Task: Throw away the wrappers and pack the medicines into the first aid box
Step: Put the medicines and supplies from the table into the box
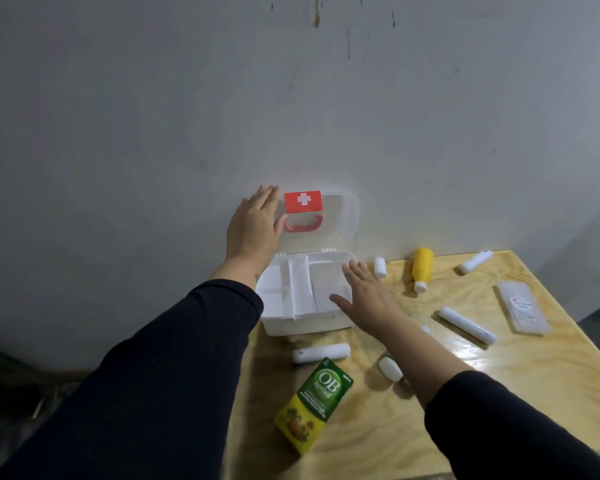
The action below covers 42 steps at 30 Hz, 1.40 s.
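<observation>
Head view: left hand (pixel 255 225) is seen raised w/ fingers spread flat, palm pressed against the upright clear lid (pixel 336 220) of the first aid box (pixel 305 296), nothing gripped. Right hand (pixel 366 294) is stretched fwd, fingers splayed wide, laid on the box's right edge, holding nothing. Both forearms are covered by dark sleeves.

The box is set at the counter (pixel 499 393) back-left corner, against the wall. It is white, open, w/ a divided inner tray; the lid carries a red label w/ white cross and a red handle (pixel 303 225).

Scattered on the counter, outside the box: a green-yellow OB herbal carton (pixel 314 405) near the front, a yellow bottle (pixel 422 268) lying down, several white tubes, e.g. one (pixel 321 352) just in front of the box, and a flat clear packet (pixel 522 306) at right.
</observation>
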Motion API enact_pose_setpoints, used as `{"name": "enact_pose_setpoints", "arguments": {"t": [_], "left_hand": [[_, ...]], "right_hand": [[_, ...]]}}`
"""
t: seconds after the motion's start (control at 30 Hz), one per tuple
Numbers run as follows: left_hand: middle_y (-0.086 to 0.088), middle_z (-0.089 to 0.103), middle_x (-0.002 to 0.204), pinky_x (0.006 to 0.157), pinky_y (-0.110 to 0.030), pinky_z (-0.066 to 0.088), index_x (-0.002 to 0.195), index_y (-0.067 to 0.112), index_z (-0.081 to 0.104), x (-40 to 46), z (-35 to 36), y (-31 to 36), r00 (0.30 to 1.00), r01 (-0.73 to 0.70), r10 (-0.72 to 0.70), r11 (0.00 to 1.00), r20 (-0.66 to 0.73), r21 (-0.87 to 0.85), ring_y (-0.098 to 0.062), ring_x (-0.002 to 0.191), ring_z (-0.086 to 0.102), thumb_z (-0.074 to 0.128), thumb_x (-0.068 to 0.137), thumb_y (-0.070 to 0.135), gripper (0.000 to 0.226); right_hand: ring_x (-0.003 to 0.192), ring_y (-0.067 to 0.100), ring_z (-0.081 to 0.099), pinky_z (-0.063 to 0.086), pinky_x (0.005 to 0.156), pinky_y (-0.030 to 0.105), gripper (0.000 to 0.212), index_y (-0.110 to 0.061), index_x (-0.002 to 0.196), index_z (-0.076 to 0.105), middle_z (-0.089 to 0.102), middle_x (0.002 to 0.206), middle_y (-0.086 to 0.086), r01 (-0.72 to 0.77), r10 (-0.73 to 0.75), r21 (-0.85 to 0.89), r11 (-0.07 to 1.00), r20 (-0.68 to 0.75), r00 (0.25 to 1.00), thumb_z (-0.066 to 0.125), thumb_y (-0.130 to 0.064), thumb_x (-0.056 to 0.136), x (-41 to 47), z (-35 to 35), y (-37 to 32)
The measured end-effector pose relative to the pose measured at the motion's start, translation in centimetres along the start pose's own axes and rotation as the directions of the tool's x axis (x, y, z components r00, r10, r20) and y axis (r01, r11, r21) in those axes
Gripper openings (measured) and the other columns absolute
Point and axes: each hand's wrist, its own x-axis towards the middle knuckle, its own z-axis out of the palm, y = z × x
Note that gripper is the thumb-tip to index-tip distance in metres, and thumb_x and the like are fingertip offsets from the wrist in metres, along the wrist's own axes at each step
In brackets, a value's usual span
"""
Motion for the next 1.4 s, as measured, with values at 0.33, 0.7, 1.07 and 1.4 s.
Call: {"name": "enact_pose_setpoints", "arguments": {"t": [0.33, 0.7, 1.07, 1.4], "left_hand": [[-0.003, 0.021, 0.162, 0.119, -0.033, 0.018, 0.153, 0.012, 0.023, -8.0, 2.1, 0.8, 0.905, 0.02, 0.011, 0.997, 0.425, -0.069, -0.018, 0.15, 0.017, 0.046, 0.1, 0.036, 0.062], [-0.006, 0.019, 0.162, 0.121, -0.034, 0.013, 0.152, 0.009, 0.023, -10.8, 4.5, -0.2, 0.834, -0.001, -0.033, 0.998, 0.55, 0.062, -0.02, 0.15, 0.015, 0.026, 0.103, 0.044, 0.06], [-0.006, 0.017, 0.163, 0.122, -0.035, 0.011, 0.153, 0.006, 0.019, -10.9, 5.1, -1.0, 0.829, -0.083, 0.019, 0.992, 0.558, 0.091, -0.019, 0.15, 0.014, 0.026, 0.1, 0.052, 0.07], [-0.005, 0.023, 0.161, 0.122, -0.033, 0.01, 0.152, 0.011, 0.021, -11.5, 6.0, -1.3, 0.885, -0.054, 0.012, 0.996, 0.466, 0.076, -0.02, 0.148, 0.021, 0.027, 0.101, 0.052, 0.066]], "right_hand": [[0.138, 0.018, 0.038, 0.031, 0.114, 0.034, 0.047, -0.023, 0.127, 0.058, 0.047, 0.146, -0.002, 0.177, -0.184, 0.074, 0.981, 0.101, 0.978, 0.056, -0.002, 0.084, -8.5, 1.8, -1.8], [0.145, 0.02, 0.023, 0.032, 0.115, 0.039, 0.078, -0.033, 0.148, 0.024, 0.023, 0.157, -0.004, 0.274, -0.257, -0.083, 0.958, 0.167, 0.952, 0.052, 0.005, 0.085, -10.8, 7.8, -1.2], [0.119, 0.031, 0.055, 0.048, 0.096, 0.042, 0.071, -0.021, 0.146, 0.036, 0.039, 0.146, 0.001, 0.099, -0.099, 0.009, 0.995, -0.055, 0.994, 0.065, -0.004, 0.083, -9.4, -3.3, 2.1], [0.113, 0.034, 0.05, 0.051, 0.083, 0.042, 0.046, -0.01, 0.131, 0.051, 0.045, 0.13, 0.014, -0.087, 0.037, -0.324, 0.942, -0.156, 0.987, 0.056, -0.001, 0.086, -0.2, -6.5, -0.1]]}}
